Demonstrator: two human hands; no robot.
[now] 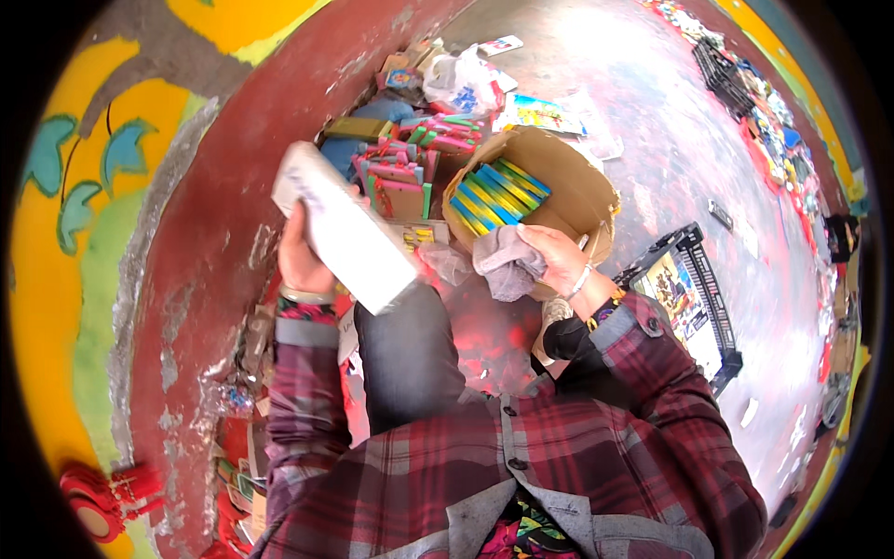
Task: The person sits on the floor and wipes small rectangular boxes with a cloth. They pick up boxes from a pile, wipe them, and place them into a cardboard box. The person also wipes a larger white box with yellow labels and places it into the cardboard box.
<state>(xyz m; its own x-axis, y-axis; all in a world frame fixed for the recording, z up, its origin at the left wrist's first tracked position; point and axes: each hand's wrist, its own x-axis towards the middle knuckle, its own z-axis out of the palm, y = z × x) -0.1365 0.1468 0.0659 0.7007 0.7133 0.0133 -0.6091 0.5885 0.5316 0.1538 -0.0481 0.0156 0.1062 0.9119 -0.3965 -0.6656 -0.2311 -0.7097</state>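
My left hand [303, 252] is closed round a long white box [346, 228], tilted in front of the red wall with faint handwriting near its upper end. A crumpled grey cloth [507, 262] is bunched in my right hand [557, 256], which grips it at the near edge of an open cardboard box [582, 191]. Inside that box stands a row of thin yellow and blue packs [498, 196]. Between my hands, beyond the white box, are stacked small pink and green framed boards [400, 175].
Bags [464, 82] and flat colourful packs [540, 115] lie at the far side. A black plastic crate [694, 256] with a printed sheet is at my right. The painted wall [177, 233] runs close on my left. Piled goods [778, 121] line the far right.
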